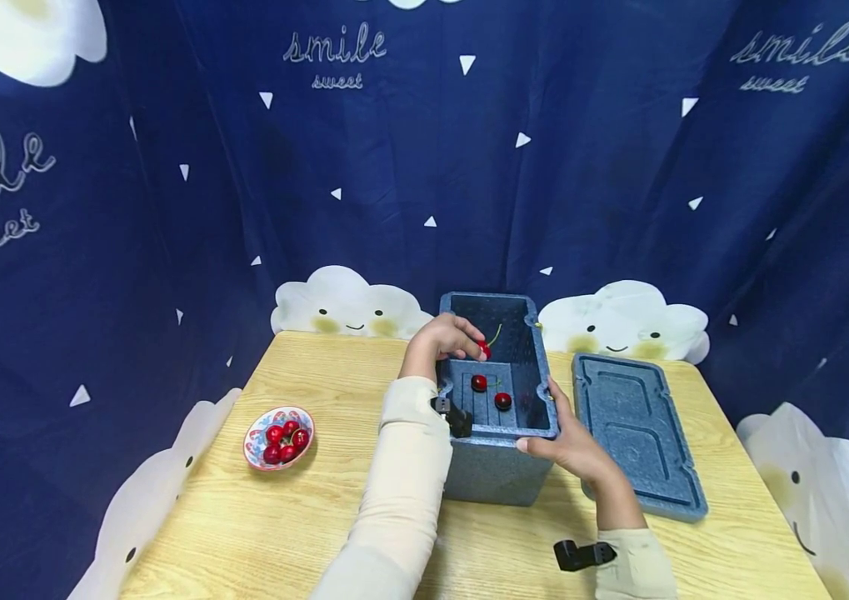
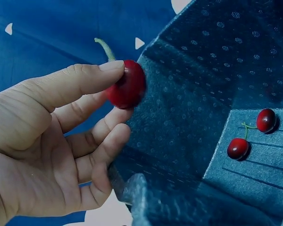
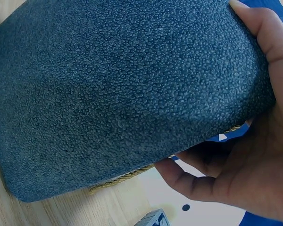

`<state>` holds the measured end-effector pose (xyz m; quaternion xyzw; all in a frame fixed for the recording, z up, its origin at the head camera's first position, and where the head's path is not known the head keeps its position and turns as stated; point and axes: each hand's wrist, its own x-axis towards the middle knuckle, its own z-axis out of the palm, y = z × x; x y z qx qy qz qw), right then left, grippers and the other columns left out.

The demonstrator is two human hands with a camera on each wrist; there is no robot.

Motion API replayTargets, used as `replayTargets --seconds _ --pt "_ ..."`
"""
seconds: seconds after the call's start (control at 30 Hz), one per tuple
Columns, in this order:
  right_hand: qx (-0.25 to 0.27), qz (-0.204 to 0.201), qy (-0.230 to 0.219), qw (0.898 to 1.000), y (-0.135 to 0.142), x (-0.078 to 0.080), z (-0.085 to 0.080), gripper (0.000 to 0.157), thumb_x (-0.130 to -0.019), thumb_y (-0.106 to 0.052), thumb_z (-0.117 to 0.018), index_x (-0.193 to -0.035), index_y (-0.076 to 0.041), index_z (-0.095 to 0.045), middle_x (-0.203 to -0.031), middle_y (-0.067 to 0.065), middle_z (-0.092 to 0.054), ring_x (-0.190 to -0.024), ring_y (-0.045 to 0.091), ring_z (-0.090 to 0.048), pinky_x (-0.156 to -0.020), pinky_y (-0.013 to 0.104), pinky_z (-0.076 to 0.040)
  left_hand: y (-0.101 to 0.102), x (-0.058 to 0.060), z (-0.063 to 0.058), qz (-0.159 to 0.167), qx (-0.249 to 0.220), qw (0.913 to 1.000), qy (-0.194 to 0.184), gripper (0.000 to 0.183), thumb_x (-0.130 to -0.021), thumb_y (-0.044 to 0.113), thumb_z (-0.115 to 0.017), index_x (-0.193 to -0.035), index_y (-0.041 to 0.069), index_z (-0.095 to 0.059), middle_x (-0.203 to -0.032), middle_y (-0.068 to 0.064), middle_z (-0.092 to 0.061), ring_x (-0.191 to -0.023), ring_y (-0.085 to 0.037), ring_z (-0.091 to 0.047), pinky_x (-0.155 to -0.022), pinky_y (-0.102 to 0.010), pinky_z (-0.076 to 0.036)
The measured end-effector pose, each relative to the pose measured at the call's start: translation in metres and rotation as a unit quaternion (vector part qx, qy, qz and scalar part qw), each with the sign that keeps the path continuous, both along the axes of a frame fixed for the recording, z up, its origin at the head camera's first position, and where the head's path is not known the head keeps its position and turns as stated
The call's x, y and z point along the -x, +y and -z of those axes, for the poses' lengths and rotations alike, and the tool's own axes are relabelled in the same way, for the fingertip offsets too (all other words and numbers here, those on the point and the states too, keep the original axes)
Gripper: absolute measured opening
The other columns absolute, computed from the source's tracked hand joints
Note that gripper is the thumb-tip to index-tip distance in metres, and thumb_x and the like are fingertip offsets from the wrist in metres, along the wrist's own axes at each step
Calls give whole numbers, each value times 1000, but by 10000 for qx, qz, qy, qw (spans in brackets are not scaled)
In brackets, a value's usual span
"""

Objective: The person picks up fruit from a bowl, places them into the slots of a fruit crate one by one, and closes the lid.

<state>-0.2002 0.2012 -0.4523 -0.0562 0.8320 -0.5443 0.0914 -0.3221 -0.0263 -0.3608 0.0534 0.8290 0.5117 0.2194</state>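
Note:
Between thumb and fingers my left hand [image 1: 445,337] pinches a red cherry [image 2: 128,84] with a green stem, over the mouth of a blue-grey foam box [image 1: 497,471]. On the box floor lie two dark red cherries, one cherry [image 2: 238,149] close beside the other cherry [image 2: 266,120], their stems meeting. My right hand [image 1: 577,446] grips the near right corner of the box, its thumb along the near rim and its fingers on the right side. A gold cord [image 3: 127,176] runs along that side in the right wrist view.
A small patterned bowl [image 1: 255,454] with several red cherries stands on the wooden table [image 1: 319,517] to the left. The blue-grey box lid [image 1: 637,429] lies flat to the right of the box. Behind the table hangs a dark blue curtain [image 1: 394,150].

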Motion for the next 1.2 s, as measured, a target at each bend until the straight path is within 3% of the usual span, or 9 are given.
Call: replayTargets --seconds 0.13,0.33,0.47,0.57,0.73,0.9,1.2 --pt "50 1 -7 10000 0 0 0 113 -74 -28 -78 -148 -28 7 -149 23 -13 -130 44 -22 -99 60 -23 -2 -2 -2 -2 36 10000 25 30 -71 11 -80 -99 13 -70 -83 1 -65 -74 -17 -58 -74 -38 -42" --pt "115 -21 77 9999 -1 0 0 114 -74 -27 -79 -148 -28 7 -148 24 -17 -127 42 -29 -100 58 -24 -11 -14 -2 -116 -131 9993 328 29 -73 12 -79 -101 12 -69 -87 -3 -65 -62 -14 -52 -53 -28 -37" --pt "139 -34 186 9997 0 0 -1 113 -74 -25 -79 -149 -26 6 -147 25 -17 -126 42 -30 -100 57 -24 -18 -28 2 -179 -253 9965 771 28 -75 14 -77 -102 10 -68 -100 -5 -62 -73 -19 -55 -63 -33 -46" --pt "131 -39 231 9996 1 1 0 113 -74 -24 -79 -149 -25 5 -147 25 -17 -126 42 -30 -100 58 -24 -21 -37 7 -258 -390 9933 1060 27 -76 13 -76 -102 9 -68 -99 -6 -62 -82 -23 -57 -70 -35 -47" --pt "93 -62 221 9997 1 2 3 114 -74 -26 -79 -149 -24 6 -148 25 -16 -127 44 -30 -99 58 -25 -26 -51 16 -432 -534 9866 1481 26 -78 13 -74 -103 9 -68 -88 -5 -63 -81 -19 -57 -67 -31 -45" --pt "123 -74 248 9996 1 1 4 114 -73 -25 -79 -149 -23 6 -148 25 -15 -127 44 -29 -100 58 -24 -30 -64 22 -528 -561 9774 1967 25 -79 13 -73 -104 9 -67 -96 -6 -63 -87 -20 -59 -70 -32 -49" --pt "122 -80 273 9995 2 0 4 113 -74 -25 -79 -149 -24 5 -149 23 -11 -128 45 -26 -100 59 -23 -36 -82 32 -809 -746 9637 2431 29 -79 14 -73 -107 9 -67 -103 -7 -65 -88 -24 -61 -73 -33 -50"
